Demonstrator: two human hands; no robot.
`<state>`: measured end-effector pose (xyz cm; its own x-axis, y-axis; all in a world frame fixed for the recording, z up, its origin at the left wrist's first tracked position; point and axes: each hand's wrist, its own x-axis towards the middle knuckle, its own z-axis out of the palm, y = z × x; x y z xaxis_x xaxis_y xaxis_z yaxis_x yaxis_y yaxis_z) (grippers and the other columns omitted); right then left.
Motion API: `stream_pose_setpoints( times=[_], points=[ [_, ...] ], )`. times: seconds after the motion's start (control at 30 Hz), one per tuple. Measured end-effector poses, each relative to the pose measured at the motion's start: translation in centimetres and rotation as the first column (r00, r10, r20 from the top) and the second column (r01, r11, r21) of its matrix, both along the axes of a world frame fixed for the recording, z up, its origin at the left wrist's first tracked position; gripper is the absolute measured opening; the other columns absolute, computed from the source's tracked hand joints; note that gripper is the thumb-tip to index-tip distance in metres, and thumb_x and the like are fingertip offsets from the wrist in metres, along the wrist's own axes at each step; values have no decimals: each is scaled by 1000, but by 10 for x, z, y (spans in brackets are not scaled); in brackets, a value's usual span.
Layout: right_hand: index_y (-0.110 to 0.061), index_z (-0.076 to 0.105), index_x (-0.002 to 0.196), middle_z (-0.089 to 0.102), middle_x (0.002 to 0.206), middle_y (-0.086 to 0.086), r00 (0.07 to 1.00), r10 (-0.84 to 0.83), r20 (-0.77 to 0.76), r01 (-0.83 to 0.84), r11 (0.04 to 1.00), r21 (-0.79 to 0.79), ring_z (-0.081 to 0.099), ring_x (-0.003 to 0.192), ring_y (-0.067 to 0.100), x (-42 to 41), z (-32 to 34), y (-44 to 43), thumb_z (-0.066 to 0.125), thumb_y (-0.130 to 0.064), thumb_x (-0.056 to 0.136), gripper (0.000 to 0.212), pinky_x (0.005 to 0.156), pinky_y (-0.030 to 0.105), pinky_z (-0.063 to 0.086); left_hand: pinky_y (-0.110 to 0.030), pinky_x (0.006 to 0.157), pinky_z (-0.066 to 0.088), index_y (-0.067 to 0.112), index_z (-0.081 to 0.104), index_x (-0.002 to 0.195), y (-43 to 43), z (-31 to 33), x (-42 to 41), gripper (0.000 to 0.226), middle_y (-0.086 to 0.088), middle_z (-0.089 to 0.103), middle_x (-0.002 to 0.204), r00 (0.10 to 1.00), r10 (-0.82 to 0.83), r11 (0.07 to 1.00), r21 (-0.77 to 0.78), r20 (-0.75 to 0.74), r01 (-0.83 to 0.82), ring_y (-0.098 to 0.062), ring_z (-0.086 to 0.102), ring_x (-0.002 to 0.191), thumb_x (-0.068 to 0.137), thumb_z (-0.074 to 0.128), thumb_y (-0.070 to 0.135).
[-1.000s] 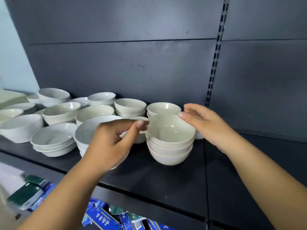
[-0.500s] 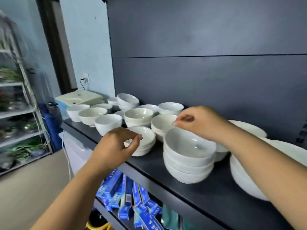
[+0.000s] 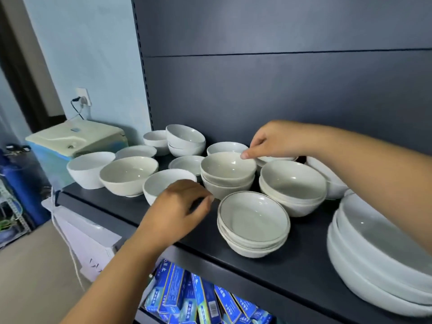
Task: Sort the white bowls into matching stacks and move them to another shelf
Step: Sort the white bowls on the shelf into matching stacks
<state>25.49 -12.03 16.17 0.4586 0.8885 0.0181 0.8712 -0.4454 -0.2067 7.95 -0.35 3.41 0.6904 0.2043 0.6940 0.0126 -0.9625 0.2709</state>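
Note:
Many white bowls stand on a dark shelf (image 3: 292,260). My right hand (image 3: 273,141) reaches over from the right and pinches the far rim of the top bowl of a cream stack (image 3: 228,168). Right of it stands a deeper cream stack (image 3: 292,183). In front sits a stack of shallow gold-rimmed bowls (image 3: 253,220). My left hand (image 3: 177,206) hovers with loosely curled fingers, holding nothing, over the near side of a single white bowl (image 3: 163,181). More single bowls (image 3: 128,174) and a small stack (image 3: 185,139) stand to the left and behind.
A stack of large wide bowls (image 3: 374,265) fills the shelf's right end. A cream appliance (image 3: 74,139) stands beside the shelf's left end, plugged into the wall. Blue boxes (image 3: 187,298) lie on the shelf below. The dark back panel rises close behind the bowls.
The view has swung left along the shelf. My right hand left the deep cream stack and now pinches the rim of the stack to its left. My left hand let go of a wide bowl.

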Motion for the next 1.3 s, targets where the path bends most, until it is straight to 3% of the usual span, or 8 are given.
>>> stream_pose_setpoints(
  times=[0.13,0.27,0.37,0.47,0.73,0.97,1.17,1.3],
  points=[
    [-1,63,108,67,100,13,999,-49,-13,47,990,-132,50,80,19,16,-4,27,55,-55,82,61,75,29,40,-21,72,41,8,72,82,26,1,1,33,-6,69,79,997,60,998,20,44,-61,-11,52,79,83,49,31],
    [-10,60,82,61,82,-3,990,-99,-100,77,976,-206,58,84,14,34,-11,51,57,-52,83,42,78,28,45,-22,78,42,6,72,90,42,-13,-4,38,-9,69,93,984,172,985,-16,42,-172,-12,51,92,82,49,35],
    [-13,57,81,62,89,-2,972,-107,-208,62,976,-211,60,95,17,41,-19,68,59,-50,83,37,87,31,47,-21,76,45,8,71,96,51,-18,-8,43,-4,67,100,982,187,979,-84,14,-185,-10,51,98,82,48,41],
    [-1,63,102,65,109,11,994,-81,-72,65,976,-208,60,104,28,39,-20,82,56,-52,83,55,91,36,46,-14,77,42,10,71,97,64,-12,-12,45,10,59,100,988,154,979,-140,26,-148,-7,51,100,82,46,45],
    [-4,66,102,65,92,11,997,76,4,-76,994,-83,52,79,19,-30,-14,137,53,-57,82,58,68,29,39,-7,93,32,7,70,94,137,-10,-56,39,3,63,99,975,168,983,-101,143,-154,-9,52,104,84,49,38],
    [-12,64,89,59,76,-4,984,-30,-173,8,992,-127,52,64,7,-76,-47,226,55,-53,84,43,59,20,42,-5,87,38,28,55,106,184,-39,-98,42,24,52,106,941,268,869,-474,208,-142,0,51,99,72,52,53],
    [-13,55,66,49,66,0,937,-153,-314,120,985,-121,49,65,14,-78,-71,240,60,-38,86,32,60,20,45,-19,90,47,31,43,126,187,-57,-90,76,9,56,121,989,130,739,-672,69,-50,3,57,104,60,72,54],
    [-5,69,93,54,68,2,946,-184,-268,177,983,-48,49,64,16,-81,-77,241,65,-29,83,26,62,23,42,-6,88,41,20,39,135,189,-56,-82,78,5,56,126,991,85,730,-684,102,8,4,55,108,67,77,28]
  ],
)
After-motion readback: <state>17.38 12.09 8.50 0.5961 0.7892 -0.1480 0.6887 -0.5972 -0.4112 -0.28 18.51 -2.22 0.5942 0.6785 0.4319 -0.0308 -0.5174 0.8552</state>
